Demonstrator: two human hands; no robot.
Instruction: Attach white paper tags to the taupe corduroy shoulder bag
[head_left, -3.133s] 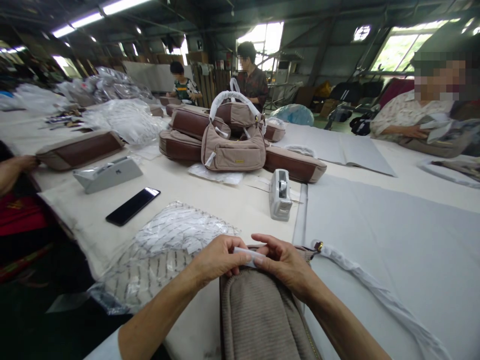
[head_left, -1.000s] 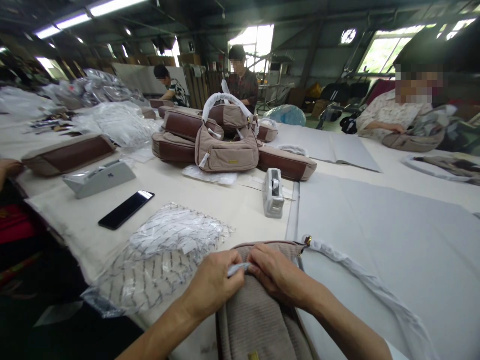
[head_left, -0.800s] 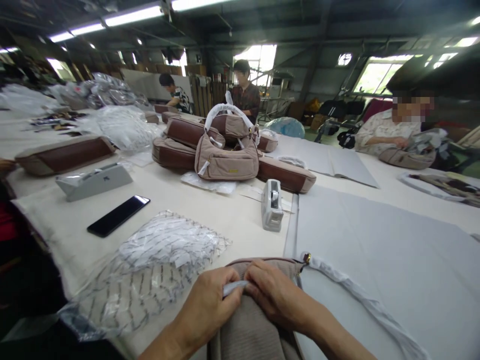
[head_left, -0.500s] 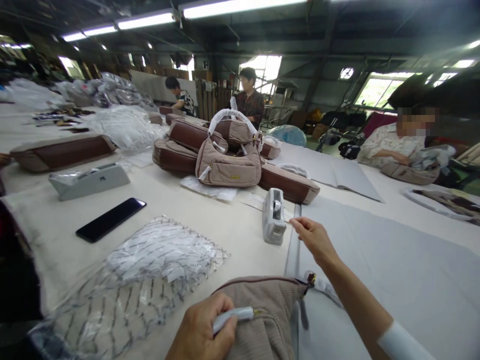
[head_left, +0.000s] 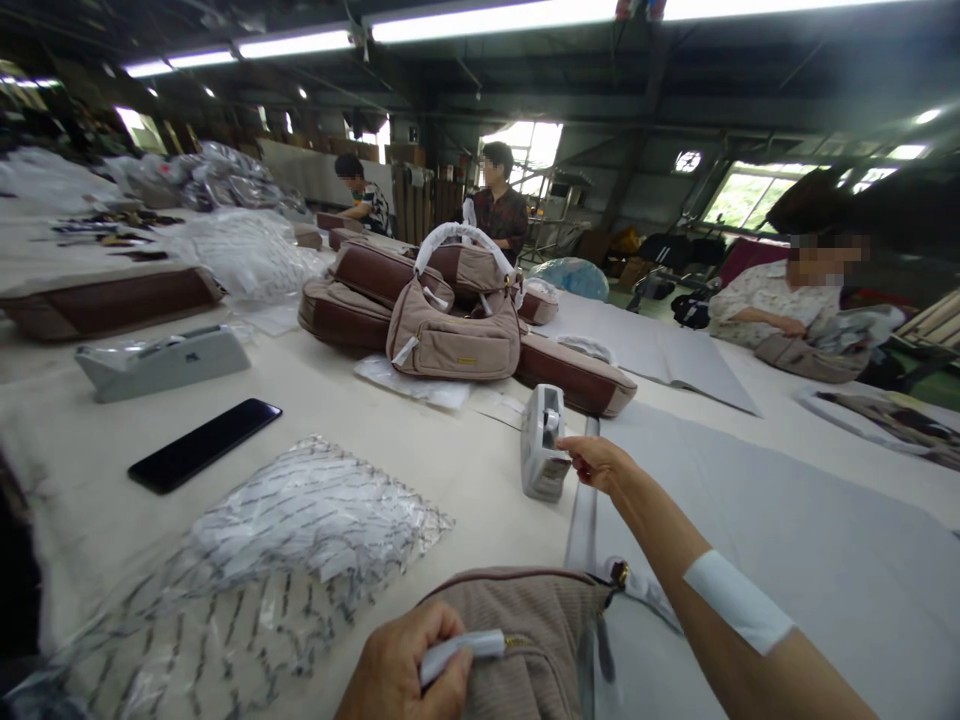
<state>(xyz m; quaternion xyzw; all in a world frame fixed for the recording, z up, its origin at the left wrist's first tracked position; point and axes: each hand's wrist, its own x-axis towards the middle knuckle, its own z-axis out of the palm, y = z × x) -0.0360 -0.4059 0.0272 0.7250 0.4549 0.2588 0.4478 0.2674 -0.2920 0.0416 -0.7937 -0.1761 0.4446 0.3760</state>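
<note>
A taupe corduroy handbag lies at the near edge of the table, its top zip facing away from me. My left hand rests on it, thumb and fingers closed round a zipper pull wrapped in whitish film. Farther off, a small grey tape dispenser stands on the table. My right hand reaches to its front end, fingertips pinched together and touching it; whatever lies between them is too small to make out. A pale patch sits on my right forearm.
Several similar handbags are piled ahead. On the left lie a phone, a larger tape dispenser and a patterned plastic bag. Grey sheeting covers the right side. A co-worker handles another bag at far right; two people stand behind.
My right hand has moved left, from just beside the small tape dispenser to its front end. My left hand keeps hold of the wrapped zipper pull. The view has shifted slightly.
</note>
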